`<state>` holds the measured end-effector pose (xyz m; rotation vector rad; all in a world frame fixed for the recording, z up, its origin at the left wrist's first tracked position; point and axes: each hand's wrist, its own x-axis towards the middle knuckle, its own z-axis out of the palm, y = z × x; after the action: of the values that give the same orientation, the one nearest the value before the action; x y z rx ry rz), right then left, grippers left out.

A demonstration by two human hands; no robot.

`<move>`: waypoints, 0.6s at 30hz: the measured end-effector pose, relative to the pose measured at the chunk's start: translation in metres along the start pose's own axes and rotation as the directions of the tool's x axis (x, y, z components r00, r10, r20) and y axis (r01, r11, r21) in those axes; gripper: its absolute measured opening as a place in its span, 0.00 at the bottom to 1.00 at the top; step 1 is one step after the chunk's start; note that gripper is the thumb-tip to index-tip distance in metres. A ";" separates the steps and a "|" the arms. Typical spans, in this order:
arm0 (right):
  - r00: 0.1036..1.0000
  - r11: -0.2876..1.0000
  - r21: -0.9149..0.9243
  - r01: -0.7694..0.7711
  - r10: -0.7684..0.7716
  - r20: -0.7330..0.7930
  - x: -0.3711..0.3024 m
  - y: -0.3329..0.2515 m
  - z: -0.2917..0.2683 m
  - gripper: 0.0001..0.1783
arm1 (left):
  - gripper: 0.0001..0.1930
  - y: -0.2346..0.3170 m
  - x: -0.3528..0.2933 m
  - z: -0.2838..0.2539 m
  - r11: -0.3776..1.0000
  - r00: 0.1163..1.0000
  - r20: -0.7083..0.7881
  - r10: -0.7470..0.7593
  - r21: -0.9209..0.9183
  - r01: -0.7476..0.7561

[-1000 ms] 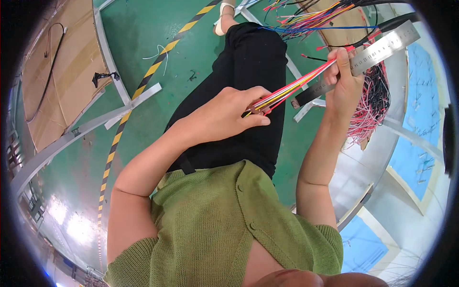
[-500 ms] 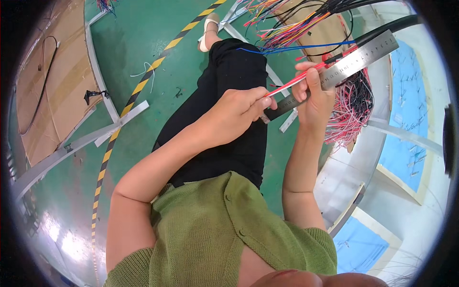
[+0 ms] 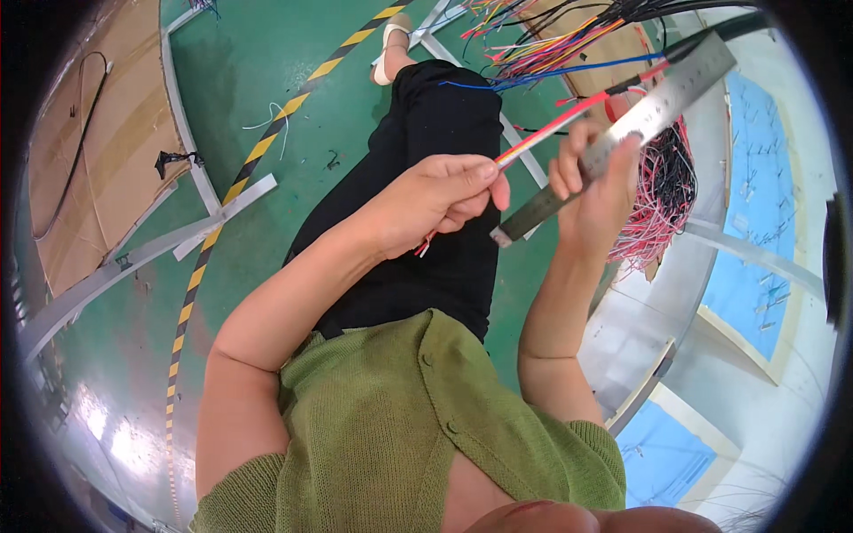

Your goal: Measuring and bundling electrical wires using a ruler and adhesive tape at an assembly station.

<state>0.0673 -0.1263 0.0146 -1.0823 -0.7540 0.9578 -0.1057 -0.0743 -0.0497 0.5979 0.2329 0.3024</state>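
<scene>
A: Layout, big to small?

B: Green floor (image 3: 240, 84) below both hands. Cardboard (image 3: 107, 151) far out left of the left hand (image 3: 453, 200). Red-and-black heap (image 3: 665, 178) just right of the right hand (image 3: 597, 169). Black cable (image 3: 739, 25) above and right of it.

A: Ruler (image 3: 662, 107)?

B: Steel, grasped in the right hand, sticking out both sides of it. Graduations smeared, can't read them.

A: Wires (image 3: 555, 123)?

B: Mostly red. Gripped by the left hand, running up-right from it, past the right hand's fingertips, toward the cable. Can't tell if they touch the ruler. Tails (image 3: 425, 246) poke out below the left hand.

A: Looks like a length check. Tips?

B: I'd keep the left hand's pull light and steady: straight, not stretched. Ruler's angled to the wires, closer toward the cable. Turn the right hand until they're parallel, seat the zero at the chosen start point, hold still, read square-on. Even up the tails, or lengths will scatter.
</scene>
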 end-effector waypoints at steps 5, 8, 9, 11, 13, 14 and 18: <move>0.953 0.968 -0.025 0.251 -0.252 -0.169 -0.036 0.027 0.002 0.18 | 0.18 0.006 0.005 -0.010 0.960 0.980 -0.155 0.123 0.269 -0.078; 0.967 0.973 -0.062 0.222 -0.228 -0.117 -0.035 0.048 -0.002 0.19 | 0.17 0.008 0.011 -0.023 0.885 0.961 -0.157 0.229 0.445 -0.138; 0.970 0.977 -0.096 0.189 -0.201 -0.133 -0.036 0.055 0.004 0.19 | 0.17 0.008 0.012 -0.027 0.853 0.943 -0.171 0.284 0.494 -0.167; 0.980 0.986 -0.080 0.144 -0.153 -0.127 -0.033 0.055 0.026 0.18 | 0.17 0.010 0.013 -0.031 0.818 0.920 -0.186 0.344 0.541 -0.196; 0.955 0.967 0.185 0.175 -0.121 -0.271 -0.025 0.057 0.046 0.17 | 0.17 0.014 0.015 -0.032 0.766 0.868 -0.230 0.441 0.600 -0.230; 0.966 0.952 0.242 0.189 -0.135 -0.222 -0.021 0.060 0.046 0.18 | 0.16 0.018 0.014 -0.032 0.793 0.872 -0.262 0.413 0.574 -0.203; 0.999 0.947 0.322 0.021 -0.006 -0.046 -0.009 0.067 0.050 0.22 | 0.16 0.027 0.006 -0.038 0.764 0.873 -0.258 0.414 0.620 -0.179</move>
<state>0.0026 -0.1049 -0.0340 -0.8082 -0.5433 1.0021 -0.1167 -0.0313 -0.0650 1.1971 0.6265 0.6824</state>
